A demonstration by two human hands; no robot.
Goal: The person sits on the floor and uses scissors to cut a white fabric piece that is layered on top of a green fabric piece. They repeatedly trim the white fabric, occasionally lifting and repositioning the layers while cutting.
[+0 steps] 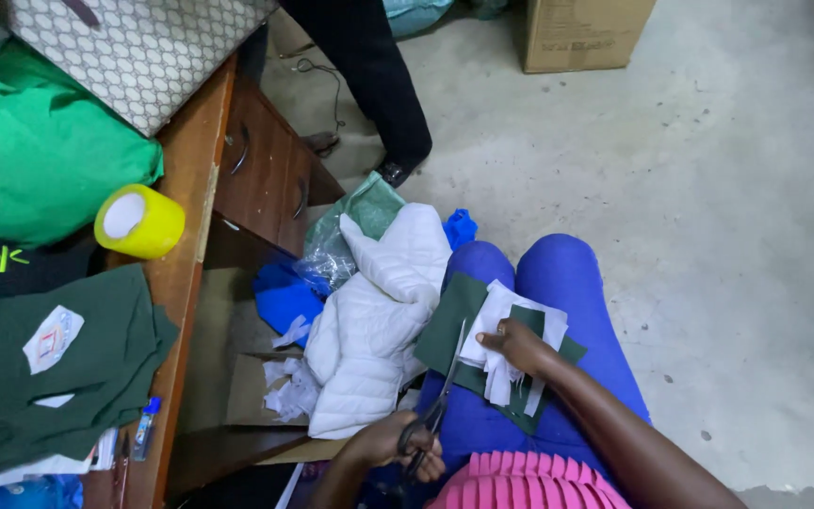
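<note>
Steel scissors point(435, 405) sit in the left hand point(398, 445), whose fingers point(426, 464) are curled through the dark handle loops and closed around them; the blades point up and away, nearly together, with the tips reaching the near left edge of a dark green fabric piece point(457, 316). The right hand point(520, 347) rests on top of that fabric on the lap, its fingers point(494, 339) pressed down and slightly spread over white paper-like pieces point(501, 320) stacked on the green cloth, pinning them in place rather than pinching. Fabric and white pieces lie across the person's blue-clad thighs point(558, 283), right of centre in the scene, with a pink pleated garment point(525, 483) at the near edge.

Just left of the lap, a white quilted jacket point(379, 320) is heaped over a clear plastic bag point(336, 250) and blue cloth point(284, 302), with white scraps point(289, 386) below it. Further left stands the wooden table point(186, 273) with drawers point(266, 170). On it are a yellow roll point(138, 221) with a white centre, bright green cloth point(40, 160), folded dark green garments point(58, 368) bearing a white patch, and a small blue-capped tube point(146, 426). At the far side, another person's dark trouser leg and shoe point(383, 104) stand on the concrete floor point(708, 236), near a cardboard box point(586, 33).
</note>
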